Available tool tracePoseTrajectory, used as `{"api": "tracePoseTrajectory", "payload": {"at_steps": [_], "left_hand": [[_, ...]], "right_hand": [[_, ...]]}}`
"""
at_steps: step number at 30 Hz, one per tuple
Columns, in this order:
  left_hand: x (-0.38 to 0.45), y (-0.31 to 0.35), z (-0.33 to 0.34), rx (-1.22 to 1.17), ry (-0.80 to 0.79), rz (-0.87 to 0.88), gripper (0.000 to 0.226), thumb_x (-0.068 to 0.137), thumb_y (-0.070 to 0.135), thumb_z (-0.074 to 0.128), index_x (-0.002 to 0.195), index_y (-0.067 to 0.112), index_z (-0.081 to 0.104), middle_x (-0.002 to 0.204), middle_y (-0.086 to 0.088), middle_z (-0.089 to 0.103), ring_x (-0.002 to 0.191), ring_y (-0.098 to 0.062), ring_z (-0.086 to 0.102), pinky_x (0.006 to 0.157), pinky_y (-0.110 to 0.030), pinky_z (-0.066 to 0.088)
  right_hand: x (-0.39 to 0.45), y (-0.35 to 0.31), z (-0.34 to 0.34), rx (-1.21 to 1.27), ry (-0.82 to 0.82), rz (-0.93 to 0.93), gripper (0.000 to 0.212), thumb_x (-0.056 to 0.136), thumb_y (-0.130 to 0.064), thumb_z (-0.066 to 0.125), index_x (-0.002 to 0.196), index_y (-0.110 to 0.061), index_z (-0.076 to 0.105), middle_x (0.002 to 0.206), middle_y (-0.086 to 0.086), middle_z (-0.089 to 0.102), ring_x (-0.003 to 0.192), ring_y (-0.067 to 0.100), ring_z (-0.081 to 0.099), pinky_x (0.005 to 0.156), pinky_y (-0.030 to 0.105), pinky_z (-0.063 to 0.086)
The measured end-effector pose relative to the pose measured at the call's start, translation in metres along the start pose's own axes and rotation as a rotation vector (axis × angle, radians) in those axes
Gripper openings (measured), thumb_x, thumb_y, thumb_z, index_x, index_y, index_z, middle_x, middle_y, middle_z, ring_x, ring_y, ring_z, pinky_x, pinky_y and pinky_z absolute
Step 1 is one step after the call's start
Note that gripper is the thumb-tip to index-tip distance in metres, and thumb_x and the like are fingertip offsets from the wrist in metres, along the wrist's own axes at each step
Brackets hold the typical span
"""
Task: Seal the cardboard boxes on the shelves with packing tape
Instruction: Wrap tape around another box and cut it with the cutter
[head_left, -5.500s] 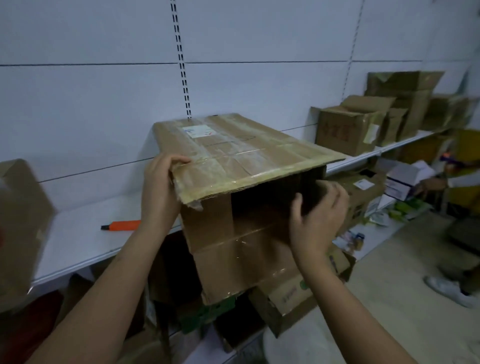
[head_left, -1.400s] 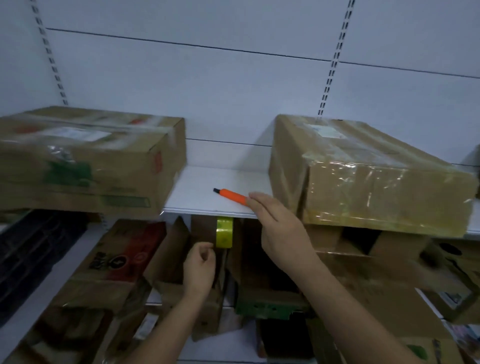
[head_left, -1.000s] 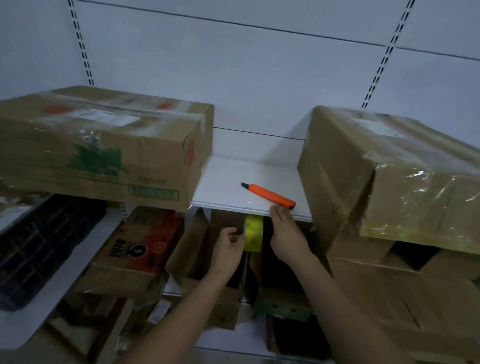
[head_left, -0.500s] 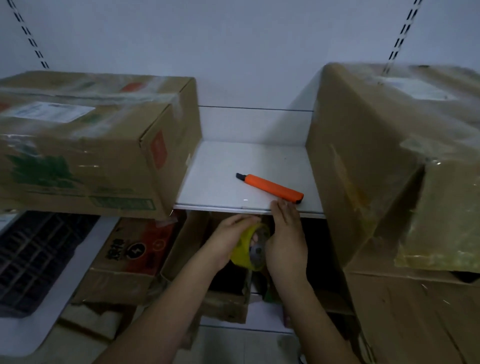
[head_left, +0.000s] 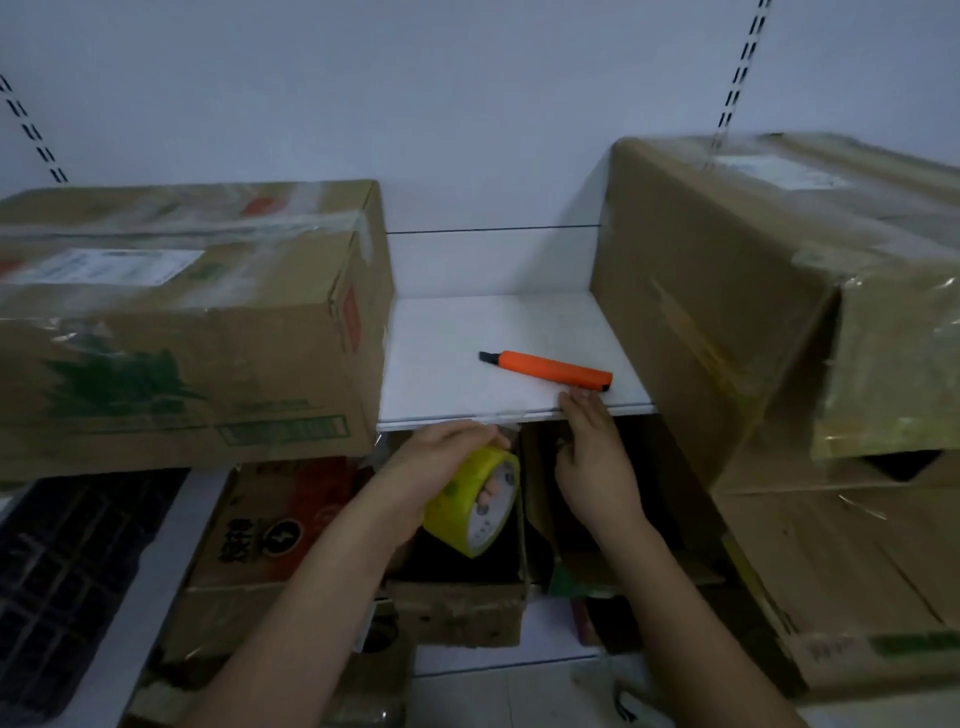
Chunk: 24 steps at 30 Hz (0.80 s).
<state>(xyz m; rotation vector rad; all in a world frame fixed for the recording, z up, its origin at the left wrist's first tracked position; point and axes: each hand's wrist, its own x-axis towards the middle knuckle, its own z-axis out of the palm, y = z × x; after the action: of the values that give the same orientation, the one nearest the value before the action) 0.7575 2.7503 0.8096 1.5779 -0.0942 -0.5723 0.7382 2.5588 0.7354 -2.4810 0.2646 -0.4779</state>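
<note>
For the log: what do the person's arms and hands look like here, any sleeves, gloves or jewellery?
Both forearms come in from the bottom edge, bare as far as the frame shows. The left hand and right hand wear no gloves; no rings, watch or wristband are visible. Dim light, so fine marks cannot be told.

The left box (head_left: 176, 322) runs off the left edge, and its label (head_left: 104, 266) is too blurred to read. The right box (head_left: 779, 291) is cut by the right edge, its top smeared by motion. Part of the tape roll (head_left: 475, 501) hides behind the left hand (head_left: 441, 457). Whether the right hand (head_left: 592, 457) pinches a tape end cannot be told. Lower boxes (head_left: 467, 608) sit in deep shadow
</note>
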Motion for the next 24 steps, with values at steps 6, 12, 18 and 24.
{"api": "tracePoseTrajectory", "payload": {"at_steps": [6, 12, 18, 24], "left_hand": [[-0.027, 0.000, 0.017, 0.045, -0.079, 0.285, 0.024, 0.103, 0.019, 0.052, 0.091, 0.005, 0.068, 0.056, -0.016, 0.063, 0.045, -0.023, 0.058, 0.046, -0.024, 0.049], [-0.042, -0.004, 0.052, 0.081, -0.220, 0.402, 0.021, 0.102, 0.019, 0.054, 0.091, 0.010, 0.070, 0.061, -0.014, 0.066, 0.048, -0.021, 0.063, 0.047, -0.025, 0.053], [-0.065, -0.018, 0.095, 0.196, -0.397, 0.501, 0.025, 0.102, 0.025, 0.053, 0.094, 0.010, 0.071, 0.058, -0.017, 0.066, 0.047, -0.024, 0.063, 0.047, -0.027, 0.053], [-0.094, -0.003, 0.127, 0.172, -0.531, 0.576, 0.022, 0.098, 0.023, 0.057, 0.089, 0.012, 0.074, 0.058, -0.018, 0.064, 0.045, -0.024, 0.062, 0.045, -0.028, 0.051]], "right_hand": [[-0.051, -0.014, -0.013, 0.176, 0.050, 0.111, 0.042, 0.099, -0.014, 0.048, 0.140, -0.016, 0.053, 0.138, 0.002, 0.058, 0.125, 0.015, 0.054, 0.105, 0.026, 0.042], [-0.141, 0.019, -0.041, 0.176, -0.005, 0.432, 0.028, 0.103, -0.020, 0.046, 0.124, -0.020, 0.064, 0.109, -0.007, 0.065, 0.077, -0.001, 0.056, 0.059, 0.004, 0.038], [-0.196, 0.055, -0.109, 0.362, 0.586, 0.732, 0.033, 0.103, -0.035, 0.047, 0.134, -0.022, 0.050, 0.124, 0.004, 0.065, 0.102, 0.017, 0.065, 0.090, 0.042, 0.055], [-0.163, 0.055, -0.166, 0.168, 0.406, 0.284, 0.071, 0.099, -0.003, 0.039, 0.156, -0.038, 0.015, 0.162, -0.024, 0.000, 0.142, -0.012, 0.004, 0.106, 0.001, 0.011]]}}
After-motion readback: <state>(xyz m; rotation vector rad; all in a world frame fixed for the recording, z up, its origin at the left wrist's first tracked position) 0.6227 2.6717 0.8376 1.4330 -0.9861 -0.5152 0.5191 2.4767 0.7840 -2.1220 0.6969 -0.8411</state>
